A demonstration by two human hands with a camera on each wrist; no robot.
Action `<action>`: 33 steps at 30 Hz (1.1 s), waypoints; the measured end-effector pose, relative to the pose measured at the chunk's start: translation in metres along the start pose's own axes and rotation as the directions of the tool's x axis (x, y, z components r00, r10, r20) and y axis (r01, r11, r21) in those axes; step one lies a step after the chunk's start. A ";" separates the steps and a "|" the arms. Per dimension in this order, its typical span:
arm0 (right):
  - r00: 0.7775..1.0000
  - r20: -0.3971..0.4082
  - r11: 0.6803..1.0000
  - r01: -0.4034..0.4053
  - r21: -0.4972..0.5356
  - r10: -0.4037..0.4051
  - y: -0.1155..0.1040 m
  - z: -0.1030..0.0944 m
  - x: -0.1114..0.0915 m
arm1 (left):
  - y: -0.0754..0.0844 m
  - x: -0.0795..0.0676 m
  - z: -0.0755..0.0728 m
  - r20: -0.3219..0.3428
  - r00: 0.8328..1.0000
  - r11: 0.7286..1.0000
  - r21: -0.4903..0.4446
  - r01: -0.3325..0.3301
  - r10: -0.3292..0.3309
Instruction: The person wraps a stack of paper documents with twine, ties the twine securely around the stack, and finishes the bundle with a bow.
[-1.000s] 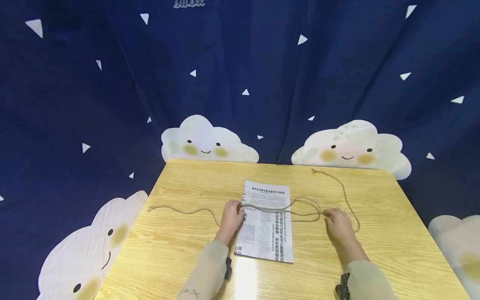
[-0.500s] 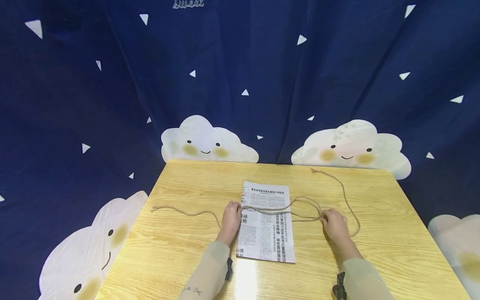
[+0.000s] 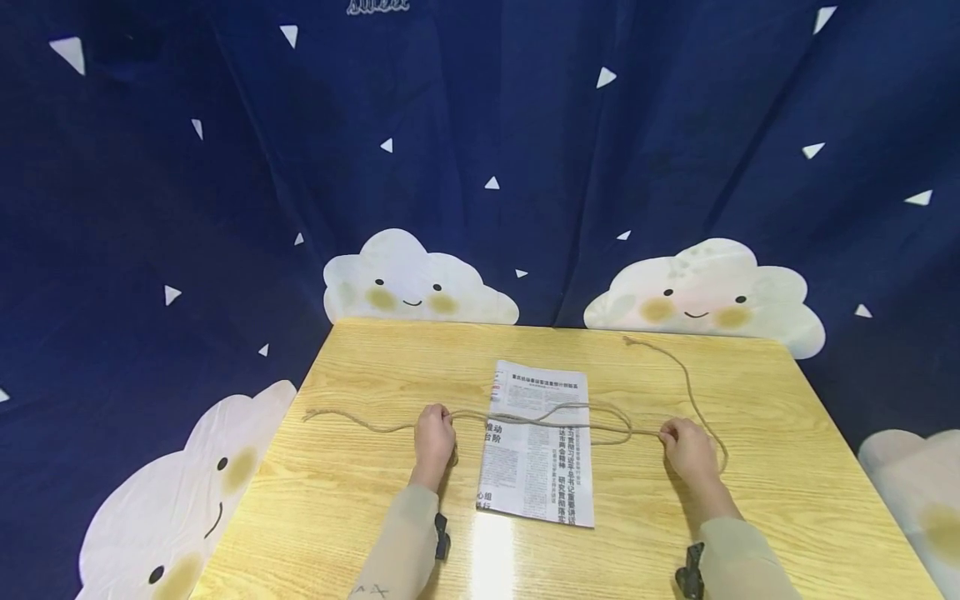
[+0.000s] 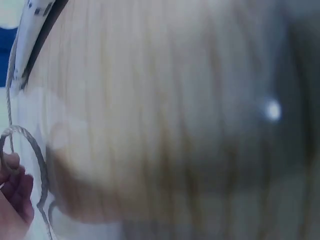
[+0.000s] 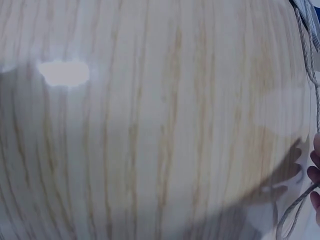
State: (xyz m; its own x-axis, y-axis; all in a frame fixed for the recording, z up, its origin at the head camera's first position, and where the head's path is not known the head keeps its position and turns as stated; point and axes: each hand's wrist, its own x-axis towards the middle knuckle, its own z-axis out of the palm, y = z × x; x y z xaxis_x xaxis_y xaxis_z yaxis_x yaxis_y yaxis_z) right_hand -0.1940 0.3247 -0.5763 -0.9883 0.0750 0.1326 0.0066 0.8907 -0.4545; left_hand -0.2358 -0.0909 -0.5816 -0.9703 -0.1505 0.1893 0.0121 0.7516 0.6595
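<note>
A thin tan rope crosses a folded newspaper and forms a loop over its right edge. To the left of the paper, my left hand pinches the rope, and a tail trails away leftward. My right hand pinches the rope right of the loop, with a stretch running straight between loop and fingertips. In the left wrist view, the fingers curl by a bend of rope. At the edge of the right wrist view, the fingers show only in part, with rope hanging below.
The wooden table has a bright reflection near its front. One frayed rope end lies at the left, another toward the back right. A dark blue curtain with cloud prints hangs behind the table.
My left hand has moved left, off the newspaper, along with the rope. My right hand went slightly left, then back right, and the rope's loop has narrowed. The newspaper has shifted slightly right.
</note>
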 end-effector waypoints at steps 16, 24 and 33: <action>0.998 -0.005 0.997 0.070 0.039 -0.070 -0.010 0.000 0.000 | 0.005 0.002 0.008 -0.033 0.981 0.982 -0.009 -0.190 0.190; 0.979 0.038 0.977 0.199 0.076 -0.202 -0.023 0.011 0.003 | 0.031 -0.004 0.022 0.219 0.916 0.939 0.001 -0.345 0.337; 0.982 0.042 0.982 0.185 0.029 -0.186 -0.029 0.023 0.002 | 0.040 -0.006 0.036 0.231 0.899 0.896 0.163 -0.413 0.372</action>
State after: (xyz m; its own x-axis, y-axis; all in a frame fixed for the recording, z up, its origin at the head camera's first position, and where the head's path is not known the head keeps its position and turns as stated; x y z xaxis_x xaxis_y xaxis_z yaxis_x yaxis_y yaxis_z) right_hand -0.1993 0.2886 -0.5829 -0.9778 -0.1107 0.1781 -0.1806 0.8761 -0.4471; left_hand -0.2381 -0.0369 -0.5830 -0.9235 0.2932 0.2473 0.3724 0.8403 0.3939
